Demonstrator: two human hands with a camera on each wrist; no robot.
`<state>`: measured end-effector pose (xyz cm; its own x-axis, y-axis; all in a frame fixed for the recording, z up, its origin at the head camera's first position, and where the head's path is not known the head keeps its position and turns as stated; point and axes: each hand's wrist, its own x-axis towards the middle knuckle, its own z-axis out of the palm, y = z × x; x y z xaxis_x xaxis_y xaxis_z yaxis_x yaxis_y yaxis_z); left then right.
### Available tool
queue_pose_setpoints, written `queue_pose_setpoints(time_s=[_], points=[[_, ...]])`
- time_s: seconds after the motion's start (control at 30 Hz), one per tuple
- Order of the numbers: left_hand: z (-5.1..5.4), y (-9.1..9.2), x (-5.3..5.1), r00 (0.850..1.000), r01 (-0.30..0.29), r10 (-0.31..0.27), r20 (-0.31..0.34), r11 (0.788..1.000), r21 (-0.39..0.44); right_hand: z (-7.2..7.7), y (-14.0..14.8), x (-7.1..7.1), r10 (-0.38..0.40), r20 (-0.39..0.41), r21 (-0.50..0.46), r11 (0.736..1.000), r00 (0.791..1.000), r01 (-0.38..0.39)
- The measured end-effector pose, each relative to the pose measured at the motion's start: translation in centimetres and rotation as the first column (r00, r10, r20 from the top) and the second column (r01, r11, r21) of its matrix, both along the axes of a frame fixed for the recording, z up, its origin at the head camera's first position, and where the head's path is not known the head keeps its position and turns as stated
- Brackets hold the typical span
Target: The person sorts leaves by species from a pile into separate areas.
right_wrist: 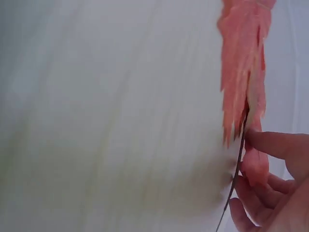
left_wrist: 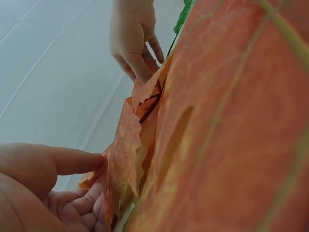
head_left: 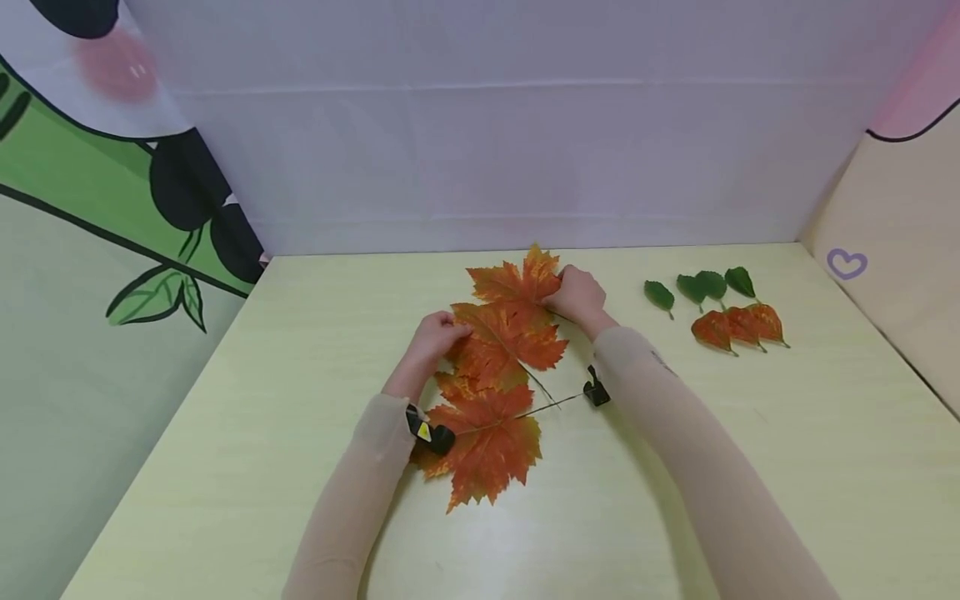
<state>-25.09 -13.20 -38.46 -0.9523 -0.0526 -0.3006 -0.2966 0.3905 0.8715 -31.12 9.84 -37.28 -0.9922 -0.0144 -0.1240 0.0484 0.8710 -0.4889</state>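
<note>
Orange maple leaves with thin stems lie overlapped in a column on the table. My left hand (head_left: 438, 337) pinches the left edge of the middle maple leaf (head_left: 491, 342); in the left wrist view, thumb and fingers take that leaf's edge (left_wrist: 120, 154) between them. At the far end, my right hand (head_left: 577, 293) holds the right side of the top maple leaf (head_left: 513, 283). The right wrist view shows its thumb and fingers around a leaf lobe (right_wrist: 256, 166), beside a dark stem (right_wrist: 240, 159). Under my left wrist camera, the near maple leaf (head_left: 491, 442) is partly hidden.
Several small green leaves (head_left: 659, 295) lie on the right of the pale table (head_left: 750, 467). Just below them sits a row of small orange leaves (head_left: 712, 330). A pale cloth wall (head_left: 450, 167) rises behind the table's far edge.
</note>
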Motion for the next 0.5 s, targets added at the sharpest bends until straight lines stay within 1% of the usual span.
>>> queue_pose_setpoints(time_s=[0.13,0.23,0.3,0.4,0.5], points=[[0.2,0.0,0.1,1.000,-0.003,0.003,0.011,1.000,0.006,0.0,0.8,0.3,-0.048,0.041,-0.153,0.987,0.998,0.054],[0.3,0.0,0.2,1.000,-0.002,0.002,0.014,1.000,0.024,0.0,1.4,0.5,-0.067,0.064,-0.257,0.963,0.996,0.081],[0.4,-0.1,0.1,1.000,-0.003,0.002,0.016,0.999,0.032,0.0,1.8,0.6,-0.083,0.081,-0.326,0.939,0.993,0.105],[0.3,-0.1,0.0,1.000,-0.007,0.006,0.019,0.999,0.042,-0.1,2.4,0.8,-0.111,0.127,-0.434,0.887,0.986,0.156],[0.3,-0.3,0.0,1.000,-0.012,0.010,0.026,0.997,0.081,-0.1,3.0,1.1,-0.135,0.172,-0.480,0.854,0.976,0.203]])
